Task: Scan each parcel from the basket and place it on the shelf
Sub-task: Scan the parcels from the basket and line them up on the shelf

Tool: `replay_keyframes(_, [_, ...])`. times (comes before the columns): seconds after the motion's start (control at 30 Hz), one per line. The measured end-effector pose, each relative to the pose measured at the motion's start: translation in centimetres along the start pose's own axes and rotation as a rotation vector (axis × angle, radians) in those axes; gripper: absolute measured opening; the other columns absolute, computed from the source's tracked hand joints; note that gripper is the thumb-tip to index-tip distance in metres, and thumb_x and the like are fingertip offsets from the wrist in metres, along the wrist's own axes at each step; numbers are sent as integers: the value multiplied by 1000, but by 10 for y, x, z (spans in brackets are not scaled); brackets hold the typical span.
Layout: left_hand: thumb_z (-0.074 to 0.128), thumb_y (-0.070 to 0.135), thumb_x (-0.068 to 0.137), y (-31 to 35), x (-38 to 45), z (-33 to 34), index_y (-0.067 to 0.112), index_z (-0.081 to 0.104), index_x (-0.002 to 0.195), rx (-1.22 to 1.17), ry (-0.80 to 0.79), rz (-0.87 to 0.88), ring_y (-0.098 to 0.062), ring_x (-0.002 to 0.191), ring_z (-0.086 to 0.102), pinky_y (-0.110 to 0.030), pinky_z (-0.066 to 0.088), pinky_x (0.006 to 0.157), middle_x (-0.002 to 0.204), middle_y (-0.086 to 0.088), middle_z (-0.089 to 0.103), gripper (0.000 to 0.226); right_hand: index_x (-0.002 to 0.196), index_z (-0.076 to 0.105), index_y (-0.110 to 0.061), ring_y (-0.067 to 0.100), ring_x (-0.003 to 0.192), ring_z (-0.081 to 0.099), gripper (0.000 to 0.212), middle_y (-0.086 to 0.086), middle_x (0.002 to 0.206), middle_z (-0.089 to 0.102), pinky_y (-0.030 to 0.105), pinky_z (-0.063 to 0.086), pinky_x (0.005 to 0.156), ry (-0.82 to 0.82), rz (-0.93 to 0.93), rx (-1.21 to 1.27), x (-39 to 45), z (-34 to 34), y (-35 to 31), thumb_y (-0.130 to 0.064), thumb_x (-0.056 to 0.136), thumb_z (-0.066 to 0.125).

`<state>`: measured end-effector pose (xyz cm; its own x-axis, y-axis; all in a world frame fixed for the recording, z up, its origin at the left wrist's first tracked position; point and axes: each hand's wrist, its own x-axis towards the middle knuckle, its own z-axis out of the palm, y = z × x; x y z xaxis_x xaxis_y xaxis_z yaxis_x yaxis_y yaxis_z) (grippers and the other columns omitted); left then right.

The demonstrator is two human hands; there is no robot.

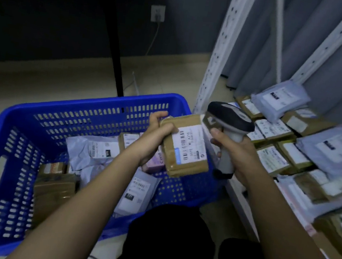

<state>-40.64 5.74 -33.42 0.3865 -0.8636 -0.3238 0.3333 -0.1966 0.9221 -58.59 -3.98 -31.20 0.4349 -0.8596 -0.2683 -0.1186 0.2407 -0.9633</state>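
1. Parcel is up in the air over the basket, pinched at its left end by the left hand, label facing up.
2. Right hand is wrapped round the scanner grip, just right of the parcel, with the scanner head hanging over the label's far right corner.
3. Parcel's long axis runs from far-left to near-right, so the barcode sits pretty much under the scanner head already.
4. Shelf is off to the right, closer to the scanner hand, so I'd guess the left hand has to carry the parcel across.
5. Plenty more parcels down in the basket.
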Motion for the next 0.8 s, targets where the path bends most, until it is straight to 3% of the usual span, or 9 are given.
replay_keyframes(0.1, [55, 21, 64, 26, -1, 50, 24, 34, 128, -37, -176, -19, -18, 81, 62, -27, 52, 62, 104, -6, 52, 67, 108, 69, -14, 23, 88, 69, 80, 10, 100, 74, 42, 57, 73, -9, -52, 69, -8, -30, -10, -55, 43, 91])
replay_keyframes(0.23, [62, 20, 67, 39, 6, 107, 28, 29, 134, -11, -283, 6, -24, 87, 65, -34, 54, 76, 112, -8, 57, 75, 115, 66, -11, 33, 105, 66, 91, 18, 115, 69, 52, 54, 90, 46, -106, 169, -23, -68, -21, -59, 42, 90])
replay_keyframes(0.3, [72, 22, 73, 40, 13, 133, 30, 24, 142, 36, -299, 31, -23, 96, 66, -40, 53, 90, 113, -3, 59, 84, 116, 65, -9, 33, 105, 67, 85, 16, 113, 70, 50, 54, 90, 119, -121, 219, -29, -87, -24, -53, 48, 91])
replay_keyframes(0.4, [69, 53, 79, 34, 20, 171, 29, 18, 147, 159, -198, 72, -19, 114, 60, -42, 45, 103, 129, 2, 56, 88, 114, 65, -10, 25, 99, 70, 46, 12, 110, 72, 45, 56, 88, 307, -145, 320, -34, -113, -26, -29, 76, 81])
replay_keyframes(0.47, [63, 66, 76, 24, 17, 189, 30, 22, 143, 190, -168, -4, -17, 112, 59, -42, 46, 101, 129, 4, 57, 86, 113, 66, -13, 20, 97, 71, 37, 6, 107, 74, 43, 56, 88, 440, -153, 405, -35, -129, -27, -25, 80, 77])
replay_keyframes(0.53, [65, 75, 65, 13, 6, 202, 31, 28, 140, 178, -279, -157, -17, 110, 60, -42, 51, 92, 124, 4, 61, 94, 117, 64, -14, 19, 98, 71, 50, 3, 106, 74, 46, 55, 90, 535, -160, 421, -36, -143, -27, -33, 74, 82])
replay_keyframes(0.63, [80, 50, 68, -4, -10, 215, 26, 32, 138, 115, -405, -262, -22, 109, 62, -42, 58, 80, 123, 0, 62, 88, 122, 62, -16, 19, 98, 70, 80, 1, 106, 74, 47, 54, 93, 599, -145, 392, -40, -157, -24, -52, 54, 85])
replay_keyframes(0.7, [77, 24, 78, -11, -15, 221, 25, 32, 134, 44, -360, -229, -22, 107, 64, -42, 57, 83, 118, -2, 64, 71, 123, 61, -17, 18, 99, 70, 83, 0, 107, 73, 46, 54, 94, 596, -131, 365, -42, -164, -19, -56, 53, 84])
replay_keyframes(0.8, [68, 18, 85, -9, -15, 223, 26, 35, 130, -22, -285, -110, -19, 102, 65, -37, 58, 81, 118, -3, 64, 57, 127, 58, -18, 20, 100, 69, 83, 0, 112, 72, 48, 52, 95, 570, -112, 349, -40, -172, -15, -59, 60, 83])
